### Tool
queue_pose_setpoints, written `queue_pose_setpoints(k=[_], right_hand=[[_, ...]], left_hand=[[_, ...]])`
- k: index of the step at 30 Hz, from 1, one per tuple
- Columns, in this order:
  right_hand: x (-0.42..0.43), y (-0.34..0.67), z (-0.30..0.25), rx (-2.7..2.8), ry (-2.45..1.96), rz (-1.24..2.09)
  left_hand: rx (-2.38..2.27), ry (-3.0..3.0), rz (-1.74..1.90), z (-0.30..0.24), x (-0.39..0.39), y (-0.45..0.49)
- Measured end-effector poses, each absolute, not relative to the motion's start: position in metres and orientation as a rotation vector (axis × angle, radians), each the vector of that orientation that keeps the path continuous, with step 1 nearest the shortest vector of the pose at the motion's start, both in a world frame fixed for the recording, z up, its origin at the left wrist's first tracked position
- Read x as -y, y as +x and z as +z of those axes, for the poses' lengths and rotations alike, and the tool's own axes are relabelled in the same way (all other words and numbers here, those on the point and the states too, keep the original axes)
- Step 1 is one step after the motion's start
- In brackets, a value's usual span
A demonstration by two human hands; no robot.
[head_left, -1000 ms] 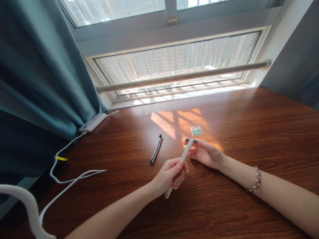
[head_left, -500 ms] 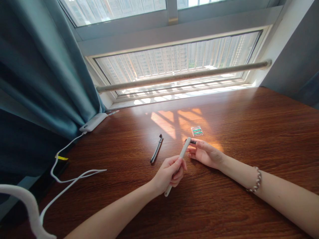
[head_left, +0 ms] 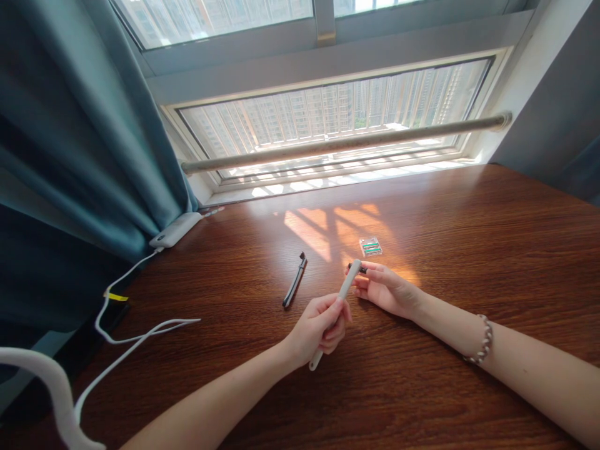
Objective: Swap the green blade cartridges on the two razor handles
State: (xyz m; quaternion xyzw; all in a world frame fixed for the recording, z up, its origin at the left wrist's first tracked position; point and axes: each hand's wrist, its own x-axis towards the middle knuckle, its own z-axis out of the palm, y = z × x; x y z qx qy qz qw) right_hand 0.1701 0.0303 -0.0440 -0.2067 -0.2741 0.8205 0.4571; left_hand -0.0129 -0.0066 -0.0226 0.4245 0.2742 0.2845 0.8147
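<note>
Left hand [head_left: 319, 328] is closed around the lower part of a white handle [head_left: 344, 290], slanting it up off the tabletop [head_left: 469, 237] so its top end meets the right hand [head_left: 387, 289]. Right hand's fingers are curled, pinching a small dark cartridge [head_left: 362, 268] at that tip; whether the two parts are joined cannot be told. A clear case [head_left: 370, 246] with green inserts lies just beyond, within reach; a black handle [head_left: 294, 282] lies apart to the left.

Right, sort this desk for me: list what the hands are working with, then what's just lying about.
In use:
- white razor handle, gripped by the left hand
- dark head, pinched by the right hand
- clear case of green cartridges, close by, probably spares

Lying about:
- dark loose handle
- power bank with white cable
- curtain
</note>
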Motion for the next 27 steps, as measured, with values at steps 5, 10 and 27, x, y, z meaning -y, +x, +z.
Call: queue_pose_setpoints(k=[5,10,27], right_hand=[[-0.0300,0.1701,-0.0435,0.722,-0.518,2.012],[-0.0302,0.1714,-0.0428,0.644,-0.538,2.013],[-0.0324,0.1724,-0.0462,1.281,-0.881,1.401]], left_hand=[[-0.560,0.917,0.523,-0.0197,0.0055,-0.0141],[-0.650,0.878,0.584,-0.0186,0.0032,-0.0141],[-0.606,0.831,0.546,-0.0171,0.0035,-0.0159]])
